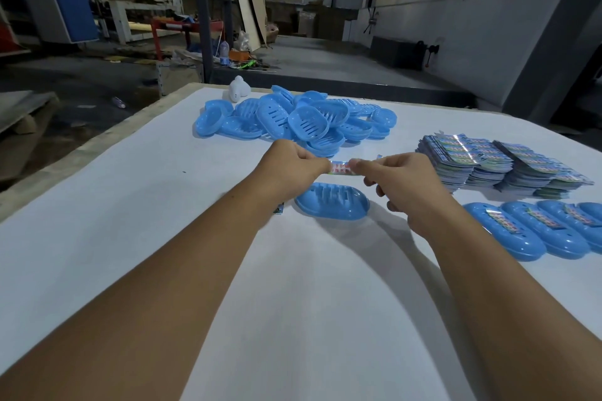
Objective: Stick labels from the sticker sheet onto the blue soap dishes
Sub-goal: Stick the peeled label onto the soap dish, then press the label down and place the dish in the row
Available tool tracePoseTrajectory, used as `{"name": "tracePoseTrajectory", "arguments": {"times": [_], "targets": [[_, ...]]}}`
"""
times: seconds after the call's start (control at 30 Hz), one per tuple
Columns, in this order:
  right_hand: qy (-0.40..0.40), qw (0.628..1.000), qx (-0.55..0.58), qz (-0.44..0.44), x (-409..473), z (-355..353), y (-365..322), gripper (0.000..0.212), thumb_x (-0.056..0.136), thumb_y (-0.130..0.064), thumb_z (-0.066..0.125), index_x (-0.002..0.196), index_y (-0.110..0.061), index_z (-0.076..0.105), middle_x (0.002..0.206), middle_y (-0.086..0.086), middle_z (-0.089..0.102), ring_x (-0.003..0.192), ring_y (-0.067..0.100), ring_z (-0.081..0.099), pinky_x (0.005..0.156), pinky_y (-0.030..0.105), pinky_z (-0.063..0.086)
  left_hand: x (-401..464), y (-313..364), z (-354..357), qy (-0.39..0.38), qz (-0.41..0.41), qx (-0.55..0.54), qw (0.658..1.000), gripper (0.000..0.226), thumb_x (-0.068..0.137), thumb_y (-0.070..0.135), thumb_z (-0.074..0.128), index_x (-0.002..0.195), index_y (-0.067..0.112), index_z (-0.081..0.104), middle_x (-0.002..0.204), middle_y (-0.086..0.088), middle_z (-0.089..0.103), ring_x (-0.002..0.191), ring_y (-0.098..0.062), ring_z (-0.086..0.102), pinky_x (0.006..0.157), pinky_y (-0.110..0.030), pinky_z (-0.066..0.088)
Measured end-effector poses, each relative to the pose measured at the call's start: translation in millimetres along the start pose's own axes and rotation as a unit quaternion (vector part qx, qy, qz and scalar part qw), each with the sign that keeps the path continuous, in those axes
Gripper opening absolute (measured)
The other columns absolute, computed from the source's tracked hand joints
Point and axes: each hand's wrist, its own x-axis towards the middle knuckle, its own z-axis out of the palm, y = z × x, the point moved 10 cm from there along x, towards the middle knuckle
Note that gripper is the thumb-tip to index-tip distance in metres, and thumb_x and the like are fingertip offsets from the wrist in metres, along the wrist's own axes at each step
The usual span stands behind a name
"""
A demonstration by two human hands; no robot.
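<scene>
I see both hands, left (293,161) and right (400,177), pinching a label (340,168) above one dish (332,205) on the table (130,205), red print unreadable, dish pile (293,117) beyond, sheets (501,166) right, labelled dishes (537,228) nearby

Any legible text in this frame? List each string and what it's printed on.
None can be read.
Label strip pinched between left hand and right hand: red characters, too blurred.
Stacks of sticker sheets: colourful print, too small.
Labels on the row of labelled soap dishes: too small.
Loose soap dish and pile of soap dishes: no text visible.
</scene>
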Motion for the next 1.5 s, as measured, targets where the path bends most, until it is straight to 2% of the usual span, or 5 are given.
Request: {"name": "tracePoseTrajectory", "arguments": {"times": [0.23, 0.5, 1.03, 1.23, 1.5], "targets": [[-0.035, 0.99, -0.14, 0.006, 0, 13, 9, 0.054, 0.073, -0.046, 0.085, 0.083, 0.005, 0.072, 0.058, 0.004, 0.044, 0.045, 0.013, 0.029, 0.052, 0.026, 0.029, 0, -9, 3, -0.04, -0.029, 0.128, 0.991, 0.03, 0.076, 0.039, 0.073, 0.071, 0.01, 0.071, 0.041, 0.011, 0.052, 0.046, -0.008, 0.048, 0.049, -0.026, 0.035], [-0.042, 0.987, -0.156, 0.002, 3, 17, 10, 0.029, 0.071, -0.042, 0.086, 0.059, -0.018, 0.076, 0.046, -0.008, 0.06, 0.037, 0.002, 0.045, 0.046, 0.023, 0.038, 1, -6, 7, -0.05, -0.006, 0.184, 0.982, 0.035, 0.079, 0.035, 0.073, 0.057, 0.012, 0.059, 0.076, -0.007, 0.071, 0.105, -0.013, 0.067, 0.065, -0.03, 0.043], [0.023, 0.947, -0.314, -0.061, -3, 18, -9, 0.04, 0.071, -0.054, 0.075, 0.059, -0.015, 0.071, 0.051, -0.001, 0.065, 0.065, 0.019, 0.066, 0.06, 0.034, 0.054, -3, 21, 7, 0.096, 0.09, 0.436, 0.89, 0.04, 0.074, 0.063, 0.06, 0.087, 0.026, 0.065, 0.078, 0.005, 0.066, 0.072, -0.018, 0.061, 0.056, -0.03, 0.038], [0.01, 0.94, -0.338, -0.039, 3, 12, 2, 0.065, 0.067, -0.071, 0.073, 0.07, -0.007, 0.066, 0.063, 0.007, 0.066, 0.061, 0.019, 0.057, 0.054, 0.03, 0.038, 3, 7, 0, 0.082, 0.064, 0.425, 0.899, 0.05, 0.073, 0.075, 0.06, 0.082, 0.026, 0.059, 0.075, 0.006, 0.064, 0.071, -0.016, 0.061, 0.057, -0.03, 0.043], [-0.089, 0.954, -0.242, -0.154, -13, 36, -19, 0.049, 0.084, -0.053, 0.073, 0.128, -0.035, 0.061, 0.118, -0.018, 0.062, 0.107, 0.007, 0.058, 0.091, 0.029, 0.047, 12, -5, -33, 0.132, 0.039, 0.255, 0.957, 0.043, 0.097, 0.056, 0.045, 0.081, 0.018, 0.057, 0.072, 0.001, 0.062, 0.07, -0.019, 0.06, 0.06, -0.033, 0.045]]}}
